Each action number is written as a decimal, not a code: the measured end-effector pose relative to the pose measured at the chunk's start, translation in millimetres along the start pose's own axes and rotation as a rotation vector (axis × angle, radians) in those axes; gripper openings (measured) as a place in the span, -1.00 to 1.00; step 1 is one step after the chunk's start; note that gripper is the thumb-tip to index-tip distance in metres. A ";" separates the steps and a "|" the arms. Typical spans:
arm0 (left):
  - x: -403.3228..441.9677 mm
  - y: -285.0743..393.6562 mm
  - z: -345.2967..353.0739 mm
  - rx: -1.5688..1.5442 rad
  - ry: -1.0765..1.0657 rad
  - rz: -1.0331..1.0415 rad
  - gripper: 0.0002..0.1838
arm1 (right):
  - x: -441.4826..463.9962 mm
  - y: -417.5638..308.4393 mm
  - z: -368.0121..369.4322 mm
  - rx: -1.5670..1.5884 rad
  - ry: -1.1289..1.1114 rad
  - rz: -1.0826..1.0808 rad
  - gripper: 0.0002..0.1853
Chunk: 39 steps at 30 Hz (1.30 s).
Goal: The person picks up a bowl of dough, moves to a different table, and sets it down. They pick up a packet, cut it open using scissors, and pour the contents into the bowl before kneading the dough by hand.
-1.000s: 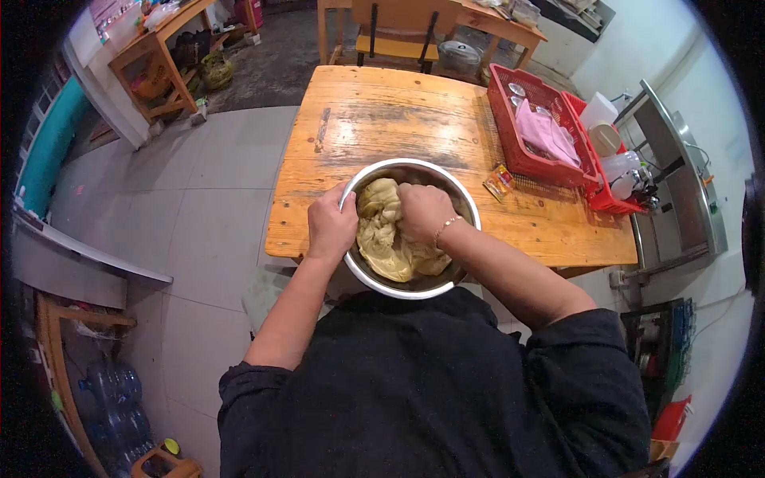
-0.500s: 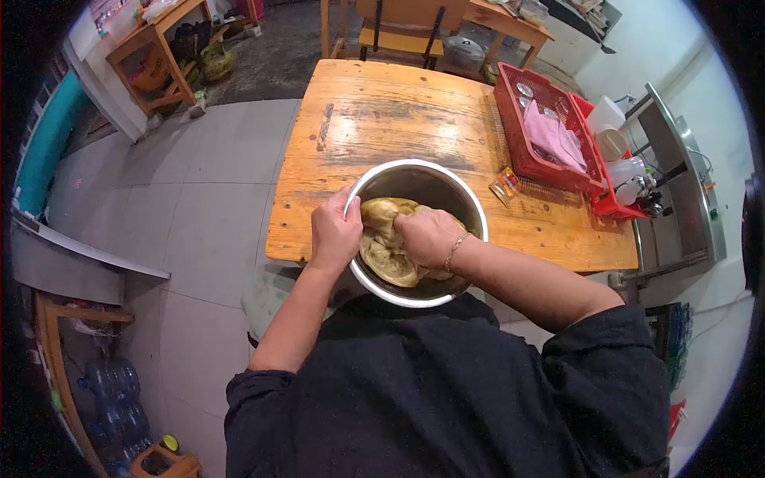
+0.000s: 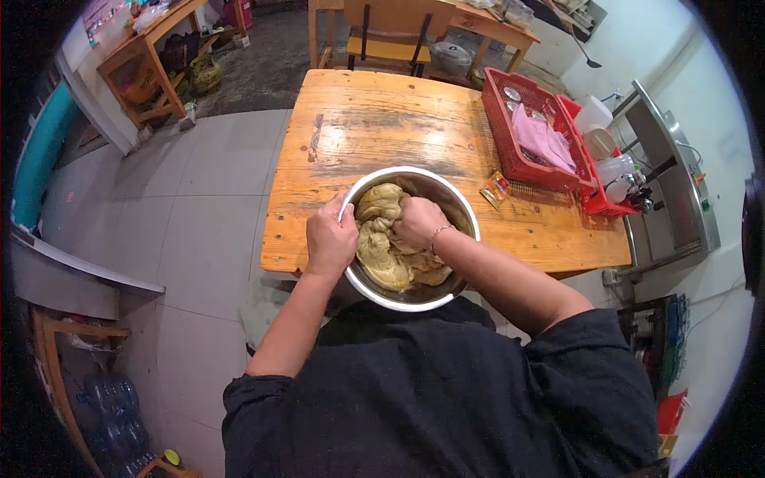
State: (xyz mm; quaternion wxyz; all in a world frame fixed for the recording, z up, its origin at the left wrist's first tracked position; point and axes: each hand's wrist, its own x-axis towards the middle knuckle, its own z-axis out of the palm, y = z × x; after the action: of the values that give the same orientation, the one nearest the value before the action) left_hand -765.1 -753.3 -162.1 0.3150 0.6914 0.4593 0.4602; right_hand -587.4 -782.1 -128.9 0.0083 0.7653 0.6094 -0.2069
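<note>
A round metal bowl (image 3: 466, 209) stands at the near edge of the wooden table, close to the black shirt. Yellowish, folded dough (image 3: 382, 255) lies inside it, heaped toward the bowl's left side. My left hand (image 3: 331, 237) is closed on the bowl's left rim, with the thumb over the edge. Inside the bowl, my right hand (image 3: 418, 225) is a fist pressed into the dough, and its fingertips are hidden. A bracelet circles the right wrist.
Right of the bowl, a small orange packet (image 3: 495, 190) lies on the table (image 3: 374, 111). A red basket (image 3: 530, 166) with a pink cloth (image 3: 542, 139) stands at the right, beside bottles. A chair (image 3: 390, 48) is beyond the far edge.
Over the last second my right fist has moved down and back up within the bowl, and the dough's folds have changed shape. My left hand has kept hold of the rim.
</note>
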 end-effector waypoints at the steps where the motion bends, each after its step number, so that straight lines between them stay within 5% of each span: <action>1: 1.2 5.5 -2.7 0.015 -0.030 -0.027 -0.73 | -3.3 -2.0 1.6 0.002 -0.033 -0.004 -0.70; 3: 3.7 20.3 -9.6 0.051 -0.093 -0.089 -0.73 | -36.7 0.8 -16.9 -0.227 0.092 -0.294 -0.61; 6: 5.9 14.3 -8.0 -0.042 -0.108 -0.065 -0.71 | -19.3 18.2 -51.2 -0.060 -0.021 -0.379 -0.51; 13: 8.1 4.9 0.6 -0.062 -0.095 -0.078 -0.72 | 33.3 -2.2 -34.5 0.050 -0.091 -0.292 -0.31; 20: 11.2 11.6 -3.4 0.003 -0.065 -0.065 -0.74 | -15.2 -24.0 -14.1 -0.115 -0.015 -0.369 -0.73; 24: 12.6 13.8 -5.8 -0.001 -0.103 -0.063 -0.73 | -68.6 -21.2 -50.2 -0.298 -0.214 -0.480 -0.72; 28: 13.0 13.1 -6.3 -0.057 -0.113 -0.054 -0.74 | -70.2 20.0 -62.1 -0.108 -0.352 -0.749 -0.73; 31: 11.7 16.7 -6.9 -0.111 -0.118 -0.081 -0.73 | -59.8 20.8 -53.8 -0.278 -0.424 -0.549 -0.77; 39: 11.9 6.8 -4.9 -0.002 -0.106 0.008 -0.69 | -14.8 -11.7 -15.9 -0.382 -0.186 -0.455 -0.82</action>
State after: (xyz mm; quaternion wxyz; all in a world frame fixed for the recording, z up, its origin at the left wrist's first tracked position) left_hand -765.4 -744.9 -150.3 0.3376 0.7164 0.4389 0.4245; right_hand -596.0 -788.6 -106.7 0.1611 0.5716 0.7896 -0.1542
